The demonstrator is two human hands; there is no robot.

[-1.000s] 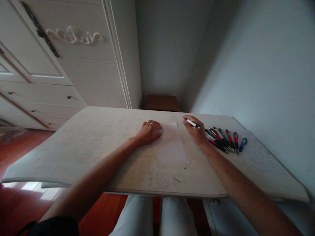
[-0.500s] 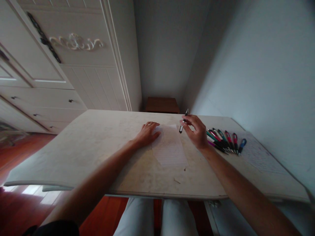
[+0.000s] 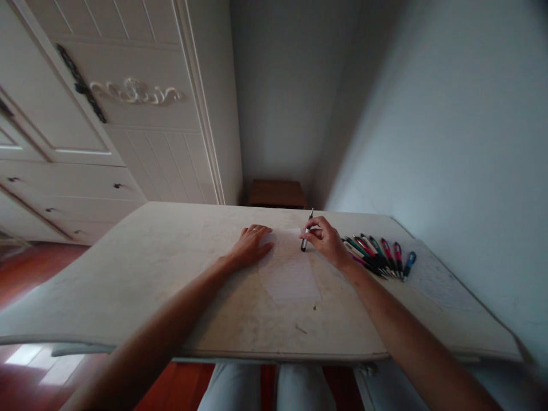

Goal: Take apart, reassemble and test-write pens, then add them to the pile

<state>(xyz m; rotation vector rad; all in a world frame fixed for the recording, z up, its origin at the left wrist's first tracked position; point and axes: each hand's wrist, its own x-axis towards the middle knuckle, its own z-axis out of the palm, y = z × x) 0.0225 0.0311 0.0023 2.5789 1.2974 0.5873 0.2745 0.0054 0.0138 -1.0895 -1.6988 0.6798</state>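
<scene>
A sheet of lined paper (image 3: 291,279) lies on the white table (image 3: 171,257) in front of me. My left hand (image 3: 252,244) rests flat on the sheet's upper left edge, its fingers stretched out and a ring on one of them. Just past the sheet's upper right edge, my right hand (image 3: 324,240) pinches a black and silver pen (image 3: 304,244) between thumb and fingers. The pen stands steeply tilted, with its slim end up and its dark thicker end down. Whether its lower end touches the table I cannot tell.
Several coloured pens (image 3: 377,257) lie fanned out to the right of my right hand. Beyond them, another written sheet (image 3: 436,279) lies by the wall (image 3: 449,142). Small scraps (image 3: 301,329) sit near the table's front edge. A white cabinet (image 3: 162,165) stands behind the left side.
My right hand, still holding the pen, has come left and closer to the paper. My left hand stays on the sheet. The whole view has shifted slightly.
</scene>
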